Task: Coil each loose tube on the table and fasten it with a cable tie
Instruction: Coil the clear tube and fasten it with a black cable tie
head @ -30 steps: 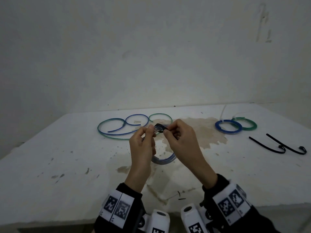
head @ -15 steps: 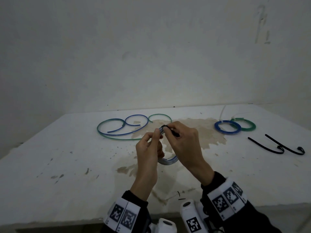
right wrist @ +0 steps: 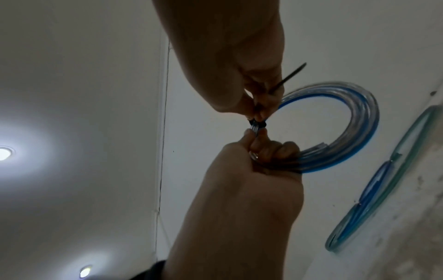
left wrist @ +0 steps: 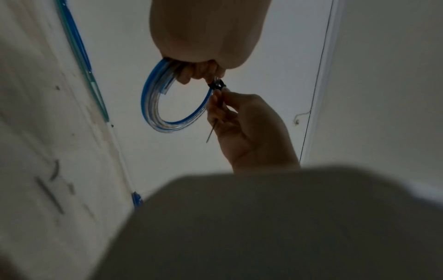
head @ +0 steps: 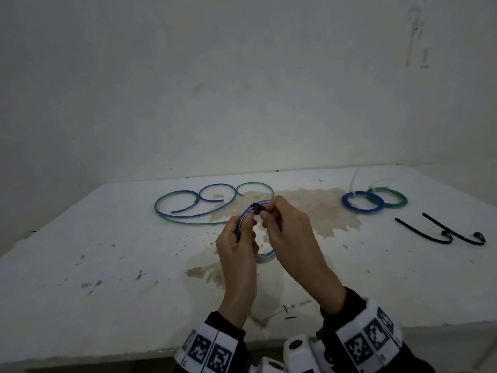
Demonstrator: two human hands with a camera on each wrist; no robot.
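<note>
Coil [head: 265, 258]: clear-and-blue tube wound in several turns, held upright in the air above the surface [head: 80, 265], in front of the person.
Left hand [head: 238, 246]: grip clenched round one side of the coil; thumb and forefinger press the turns together just below the tie.
Right hand [head: 287, 227]: grip pinching the tie's tail between thumb and fingers, right beside the coil's top.
Tie [head: 256, 208]: black cable tie wrapped round the turns at the top of the coil; its head sits between the two hands. In the wrist views [left wrist: 217, 86] [right wrist: 329, 125] the thin tail runs out past the right fingers.
Loose tubes [head: 188, 204]: one blue and one green, lying in open loops on the far left of the surface, well apart from the hands.
Tied coils: a blue one [head: 361, 201] and a green one [head: 390, 201], flat at far right, overlapping at their edges, each with a pale tie.
Spare ties [head: 441, 232]: two black, curved, lying at the right edge.
Stain [head: 317, 208]: brown patch on the surface under and beyond the hands.
</note>
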